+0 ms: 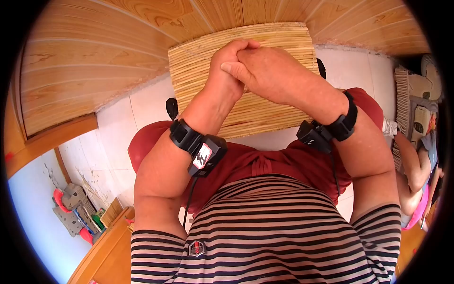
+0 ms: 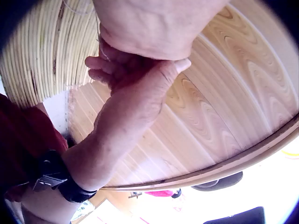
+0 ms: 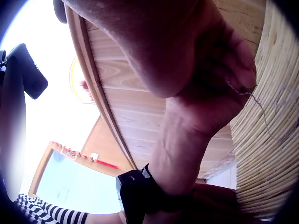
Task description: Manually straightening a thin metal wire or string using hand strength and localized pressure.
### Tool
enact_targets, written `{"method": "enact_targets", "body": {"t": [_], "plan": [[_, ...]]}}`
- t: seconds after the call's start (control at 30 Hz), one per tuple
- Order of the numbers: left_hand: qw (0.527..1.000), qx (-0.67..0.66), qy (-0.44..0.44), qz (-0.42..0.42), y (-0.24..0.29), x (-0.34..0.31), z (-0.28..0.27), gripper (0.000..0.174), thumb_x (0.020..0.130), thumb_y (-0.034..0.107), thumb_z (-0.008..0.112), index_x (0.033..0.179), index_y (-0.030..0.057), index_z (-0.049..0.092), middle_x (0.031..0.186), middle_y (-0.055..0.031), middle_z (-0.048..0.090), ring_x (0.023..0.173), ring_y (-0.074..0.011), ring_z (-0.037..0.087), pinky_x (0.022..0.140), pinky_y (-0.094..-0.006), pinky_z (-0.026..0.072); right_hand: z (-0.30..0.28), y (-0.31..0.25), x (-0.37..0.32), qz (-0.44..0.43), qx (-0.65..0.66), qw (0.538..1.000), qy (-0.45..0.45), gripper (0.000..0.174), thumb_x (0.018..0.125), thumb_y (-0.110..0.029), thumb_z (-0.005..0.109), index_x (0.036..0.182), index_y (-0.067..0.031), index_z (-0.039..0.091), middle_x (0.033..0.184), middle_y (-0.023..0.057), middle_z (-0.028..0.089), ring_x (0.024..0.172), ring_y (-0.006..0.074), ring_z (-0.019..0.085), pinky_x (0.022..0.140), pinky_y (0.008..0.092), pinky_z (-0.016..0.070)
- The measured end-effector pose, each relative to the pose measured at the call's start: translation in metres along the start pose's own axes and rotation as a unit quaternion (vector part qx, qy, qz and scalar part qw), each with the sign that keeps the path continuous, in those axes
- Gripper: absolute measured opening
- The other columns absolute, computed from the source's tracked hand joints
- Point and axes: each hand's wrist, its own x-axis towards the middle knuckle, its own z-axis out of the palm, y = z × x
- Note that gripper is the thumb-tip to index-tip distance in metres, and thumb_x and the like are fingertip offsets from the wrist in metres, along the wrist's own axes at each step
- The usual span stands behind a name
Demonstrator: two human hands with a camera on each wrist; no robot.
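Both hands are clasped over the mat, the left hand (image 1: 229, 64) against the right hand (image 1: 272, 73). The right thumb lies across the base of the left hand. A thin twisted thread (image 3: 264, 112) comes out between the left hand's curled fingers (image 3: 243, 74) in the right wrist view. In the left wrist view, the thread (image 2: 98, 30) passes down by the curled fingers of the right hand (image 2: 135, 93). Where the palms meet, the thread is hidden. Under the hands is a mat of pale thin stalks (image 1: 194, 71).
Wooden panelling (image 1: 104, 57) rises beyond the mat. The person's knees in red trousers (image 1: 151, 139) are at its near edge. Another person's leg (image 1: 411, 163) shows at the right, near patterned cushions (image 1: 421, 87). Several objects (image 1: 75, 208) lie at the lower left.
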Motion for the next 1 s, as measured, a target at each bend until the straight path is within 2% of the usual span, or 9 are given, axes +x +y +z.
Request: {"method": "enact_targets", "body": {"t": [0.07,0.17,0.27,0.4,0.5,0.6,0.8,0.87,1.0], "plan": [[1.0,0.01,0.002,-0.02,-0.001,-0.004,0.003,0.018,0.087,0.021,0.056,0.087,0.004,0.063,0.083,-0.0079,0.062,0.077,-0.0187,0.059,0.066,-0.031,0.0493,-0.002,-0.002,-0.002,0.025,-0.031,0.999,-0.032,0.055,0.098,-0.044,0.032,0.091,0.0009,0.063,0.083,0.0224,0.065,0.081,0.0394,0.062,0.074,0.0455,0.0494],[0.999,0.026,-0.009,-0.024,-0.007,-0.003,0.002,0.016,0.088,0.018,0.055,0.087,0.0034,0.062,0.081,-0.0066,0.062,0.074,-0.017,0.059,0.063,-0.029,0.0481,-0.003,0.001,-0.007,0.036,-0.051,0.997,-0.045,0.055,0.098,-0.043,0.033,0.091,0.0027,0.062,0.083,0.0231,0.065,0.08,0.04,0.062,0.073,0.0462,0.0489],[0.999,0.036,0.018,-0.019,-0.017,-0.006,0.01,0.015,0.088,0.016,0.054,0.086,0.003,0.062,0.08,-0.0054,0.062,0.07,-0.0155,0.058,0.061,-0.0274,0.0467,-0.006,-0.002,-0.017,0.051,-0.081,0.995,-0.042,0.055,0.098,-0.043,0.034,0.091,0.0044,0.061,0.082,0.0239,0.064,0.079,0.041,0.061,0.072,0.047,0.0482],[0.998,0.061,0.003,-0.024,-0.034,0.0,0.008,0.014,0.086,0.013,0.053,0.084,0.0026,0.062,0.081,-0.0053,0.061,0.072,-0.0155,0.057,0.063,-0.0276,0.0457,-0.01,0.008,-0.028,0.027,-0.101,0.993,-0.06,0.054,0.098,-0.041,0.035,0.09,0.006,0.06,0.082,0.0246,0.063,0.079,0.0421,0.06,0.071,0.0479,0.0475],[0.997,0.081,-0.016,-0.007,-0.041,0.003,0.01,0.013,0.085,0.011,0.053,0.084,0.0015,0.062,0.081,-0.0056,0.06,0.075,-0.0156,0.056,0.066,-0.0279,0.0449,-0.011,0.015,-0.036,0.054,-0.09,0.992,-0.072,0.054,0.098,-0.041,0.035,0.092,0.0058,0.06,0.082,0.025,0.063,0.079,0.043,0.06,0.071,0.0485,0.0472],[0.993,0.121,-0.006,0.003,-0.04,-0.001,0.017,0.013,0.083,0.01,0.052,0.084,0.0009,0.062,0.082,-0.0056,0.06,0.077,-0.0158,0.055,0.069,-0.0281,0.0442,-0.012,0.02,-0.041,0.037,-0.067,0.995,-0.062,0.054,0.098,-0.041,0.035,0.092,0.0055,0.061,0.083,0.0255,0.062,0.079,0.0434,0.059,0.071,0.049,0.0468],[0.998,0.049,-0.014,-0.022,-0.024,0.0,0.021,0.015,0.085,0.014,0.056,0.085,0.0009,0.063,0.083,-0.0076,0.062,0.078,-0.0174,0.059,0.068,-0.0299,0.0466,-0.02,0.008,-0.027,0.02,-0.065,0.997,-0.029,0.052,0.097,-0.038,0.038,0.083,0.0065,0.062,0.083,0.0259,0.062,0.079,0.0434,0.059,0.071,0.0485,0.0469],[0.999,0.014,0.01,-0.044,-0.012,0.002,0.02,0.017,0.086,0.016,0.057,0.085,0.0004,0.063,0.083,-0.0095,0.063,0.078,-0.0196,0.06,0.069,-0.0309,0.0486,-0.022,0.004,-0.021,-0.019,-0.046,0.999,-0.017,0.051,0.095,-0.036,0.04,0.081,0.0071,0.062,0.081,0.0263,0.062,0.078,0.0432,0.059,0.072,0.048,0.047],[0.999,0.01,-0.001,0.033,0.013,-0.009,0.017,0.017,0.087,0.017,0.056,0.085,0.0002,0.062,0.082,-0.0109,0.063,0.078,-0.0227,0.06,0.073,-0.0314,0.0504,-0.012,-0.005,-0.003,-0.039,0.028,0.999,0.025,0.048,0.094,-0.038,0.043,0.087,0.0056,0.061,0.084,0.0263,0.062,0.08,0.0425,0.059,0.073,0.047,0.0468]]}}
